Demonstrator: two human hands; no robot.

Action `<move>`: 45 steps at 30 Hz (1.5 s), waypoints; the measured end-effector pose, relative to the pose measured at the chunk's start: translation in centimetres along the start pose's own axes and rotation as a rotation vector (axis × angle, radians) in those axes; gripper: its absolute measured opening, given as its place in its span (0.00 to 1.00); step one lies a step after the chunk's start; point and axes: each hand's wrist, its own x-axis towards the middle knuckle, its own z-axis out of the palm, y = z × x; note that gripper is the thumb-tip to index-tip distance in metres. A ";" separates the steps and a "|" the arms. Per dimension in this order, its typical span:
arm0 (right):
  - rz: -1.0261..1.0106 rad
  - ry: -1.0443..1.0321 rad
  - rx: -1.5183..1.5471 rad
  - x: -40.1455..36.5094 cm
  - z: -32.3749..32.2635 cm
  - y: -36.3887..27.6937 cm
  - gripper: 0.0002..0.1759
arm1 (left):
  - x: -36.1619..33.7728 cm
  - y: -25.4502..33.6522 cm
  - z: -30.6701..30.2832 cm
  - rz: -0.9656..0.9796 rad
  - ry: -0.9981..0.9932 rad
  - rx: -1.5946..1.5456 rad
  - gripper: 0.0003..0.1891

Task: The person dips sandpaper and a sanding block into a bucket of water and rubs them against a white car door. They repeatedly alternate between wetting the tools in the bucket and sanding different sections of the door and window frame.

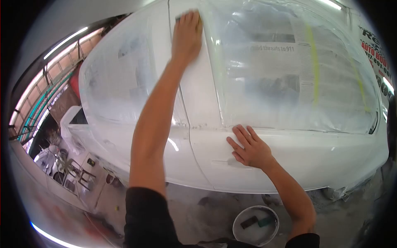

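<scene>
In the head view, my left hand (187, 39) reaches high up the white pillar between two windows of a white vehicle (198, 97). Its fingers are pressed over a small sanding block (178, 19), of which only a dark edge and a yellowish edge show. My left hand is slightly blurred. Lower and to the right, my right hand (250, 149) lies with spread fingers on the door panel, just below the window line and above the door handle (225, 163). Nothing is in it. Newspaper and plastic film (264, 62) cover the windows.
On the floor below stands a white bucket (234, 228) with a dark block (249, 222) and a green block (264, 222) inside. At the left are a side mirror (76, 117), a stool (84, 175) and clutter. A lettered sign (374, 51) hangs at the far right.
</scene>
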 end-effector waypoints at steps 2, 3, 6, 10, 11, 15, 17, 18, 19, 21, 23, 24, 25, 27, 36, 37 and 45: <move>0.007 0.010 -0.012 0.0 0.0 0.2 0.34 | 0.0 -0.1 2.3 0.007 0.157 0.101 0.25; 0.013 0.006 -0.010 -0.1 0.0 -0.1 0.34 | -1.8 1.4 1.3 -0.001 0.114 0.071 0.25; 0.005 0.017 0.004 0.3 0.1 -0.1 0.34 | -17.2 6.8 1.6 -0.092 -0.064 0.016 0.30; -0.001 0.009 0.017 0.0 -0.4 0.0 0.33 | -19.2 5.3 2.0 -0.060 -0.112 0.024 0.30; 0.006 0.016 0.020 0.3 -0.3 0.1 0.33 | -14.3 3.4 2.2 -0.011 -0.063 0.042 0.29; 0.014 0.007 0.014 0.4 -0.3 0.0 0.32 | 2.6 -1.8 2.2 -0.090 0.225 0.097 0.23; 0.022 0.009 0.011 0.4 -0.1 -0.1 0.32 | -1.2 -0.1 2.4 -0.153 0.131 0.053 0.25; 0.025 0.019 0.005 0.5 0.1 0.0 0.32 | -4.1 1.4 2.3 -0.179 0.089 0.035 0.26; 0.024 0.009 0.007 0.7 0.2 -0.4 0.31 | -9.9 3.7 2.7 -0.115 0.132 0.050 0.29; 0.042 -0.010 -0.020 0.8 -0.1 -0.4 0.31 | -20.3 7.6 1.9 -0.131 -0.075 -0.063 0.31; 0.048 -0.015 -0.012 0.5 0.1 -0.6 0.31 | -21.0 6.1 2.3 -0.080 -0.086 0.004 0.29; 0.038 -0.022 -0.006 0.7 0.1 -0.2 0.31 | -17.9 4.5 2.5 -0.052 -0.041 0.032 0.28; 0.046 -0.020 -0.027 1.0 -0.1 0.2 0.31 | -14.5 2.7 2.6 -0.023 -0.007 0.060 0.28; 0.044 -0.049 -0.024 0.8 -0.2 -0.3 0.31 | -5.2 -0.2 0.9 -0.013 0.136 0.042 0.24; 0.058 -0.053 -0.057 1.3 -0.2 -1.0 0.32 | -24.0 1.3 -1.0 -0.209 -0.002 -0.006 0.32; 0.055 -0.061 -0.062 1.6 -0.1 -0.9 0.33 | -25.1 1.1 -1.2 -0.200 -0.013 -0.025 0.32; 0.039 -0.114 -0.104 1.6 0.0 -0.6 0.34 | -7.5 -7.6 -0.8 -0.110 0.222 -0.050 0.27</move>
